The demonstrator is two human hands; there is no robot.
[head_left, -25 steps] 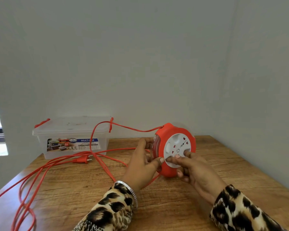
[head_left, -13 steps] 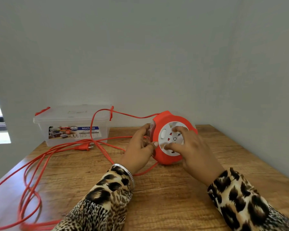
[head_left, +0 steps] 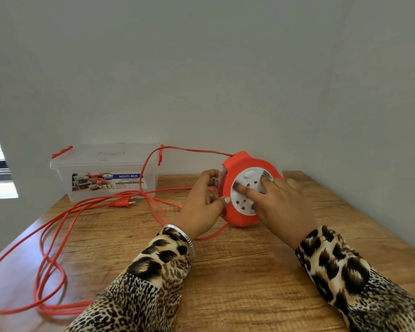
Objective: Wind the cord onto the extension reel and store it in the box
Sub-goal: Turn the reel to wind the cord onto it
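Observation:
A red extension reel (head_left: pixel 235 214) with a white socket face stands on edge on the wooden table (head_left: pixel 249 271). My left hand (head_left: pixel 201 207) grips its left rim. The fingers of my right hand (head_left: pixel 278 202) press flat on the white face. A long red cord (head_left: pixel 65 219) runs from the top of the reel, arcs left, and lies in loose loops over the table's left side. Its red plug (head_left: pixel 121 202) lies in front of the box. The clear plastic box (head_left: pixel 101 173), lid shut with red clips, sits at the back left.
Walls close in behind and on the right of the table. The cord loops trail past the table's left front edge. A bright window shows at the far left.
My right hand has slid across the white face, turning it. The view has tilted so everything sits lower in frame. The cord loops have shifted slightly.

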